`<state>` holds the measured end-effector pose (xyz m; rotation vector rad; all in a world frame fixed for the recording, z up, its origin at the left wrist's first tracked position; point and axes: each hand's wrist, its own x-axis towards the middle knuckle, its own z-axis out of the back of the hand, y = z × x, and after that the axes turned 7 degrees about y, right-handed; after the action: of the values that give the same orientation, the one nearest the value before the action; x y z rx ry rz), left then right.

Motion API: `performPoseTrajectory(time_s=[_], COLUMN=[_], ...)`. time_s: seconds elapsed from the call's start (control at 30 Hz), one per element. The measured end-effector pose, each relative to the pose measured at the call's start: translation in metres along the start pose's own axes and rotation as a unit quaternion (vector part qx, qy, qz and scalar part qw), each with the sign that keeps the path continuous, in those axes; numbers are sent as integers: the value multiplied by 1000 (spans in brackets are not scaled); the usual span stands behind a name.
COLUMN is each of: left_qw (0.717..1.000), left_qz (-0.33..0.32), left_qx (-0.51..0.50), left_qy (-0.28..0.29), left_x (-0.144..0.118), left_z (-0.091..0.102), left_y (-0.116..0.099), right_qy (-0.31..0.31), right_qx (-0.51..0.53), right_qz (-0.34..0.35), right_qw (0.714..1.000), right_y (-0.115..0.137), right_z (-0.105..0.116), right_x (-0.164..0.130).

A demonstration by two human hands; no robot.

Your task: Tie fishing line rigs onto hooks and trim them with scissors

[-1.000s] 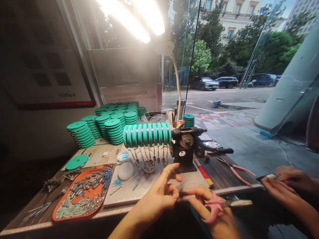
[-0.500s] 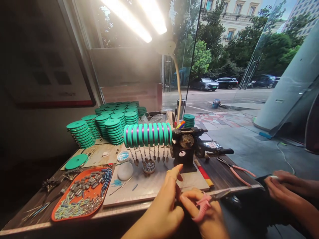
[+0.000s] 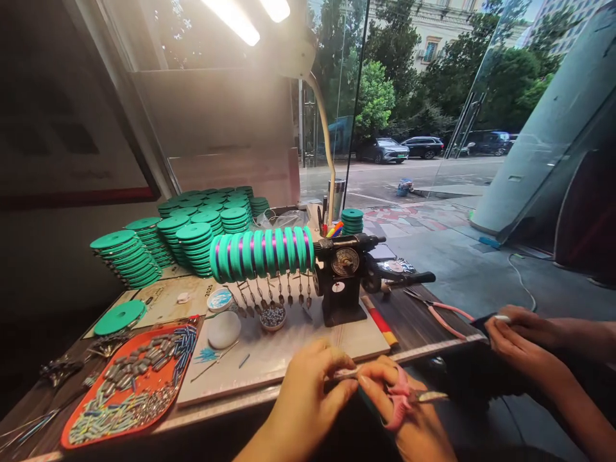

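My left hand [image 3: 308,391] pinches a thin, small piece at the table's front edge, fingertip to fingertip with my right hand [image 3: 409,417]. Pink-handled scissors [image 3: 402,401] hang on my right hand's fingers, blades pointing right. What the fingertips hold is too small to make out. Just beyond stands a black hand-crank winder [image 3: 344,279] carrying a row of green spools [image 3: 262,253] wound with purple line, with small weights [image 3: 274,295] hanging below.
An orange tray [image 3: 84,427] of small tubes lies at front left. Stacks of green spools [image 3: 187,234] fill the back left. A white board [image 3: 283,356], a small bowl of beads [image 3: 273,316] and pink pliers [image 3: 440,314] lie around. Another person's hands [image 3: 517,340] work at right.
My view has shifted right and down. My left hand's fingers have closed from spread into a pinch, and the scissors have swung from raised to level, pointing right.
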<state>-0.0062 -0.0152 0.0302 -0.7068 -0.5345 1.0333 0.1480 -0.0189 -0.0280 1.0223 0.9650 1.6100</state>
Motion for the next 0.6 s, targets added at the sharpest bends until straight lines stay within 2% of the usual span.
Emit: performPoseTrajectory(time_s=[0.13, 0.27, 0.4, 0.47, 0.6], left_qw=[995, 981, 956, 941, 921], left_qz=[-5, -53, -112, -129, -119], left_qx=[97, 182, 257, 285, 330], left_qy=[-24, -42, -87, -126, -167], left_x=[1, 3, 7, 9, 13], left_z=[-4, -10, -21, -28, -38], left_y=[-2, 3, 12, 17, 24], right_qy=[15, 41, 20, -33, -199], right_qx=[-14, -53, -66, -75, -78], right_qz=[-20, -16, -3, 14, 20], right_qw=[1000, 998, 998, 997, 977], right_y=[0, 0, -6, -14, -27], right_z=[1, 2, 4, 6, 4], right_x=[-5, -7, -5, -7, -20])
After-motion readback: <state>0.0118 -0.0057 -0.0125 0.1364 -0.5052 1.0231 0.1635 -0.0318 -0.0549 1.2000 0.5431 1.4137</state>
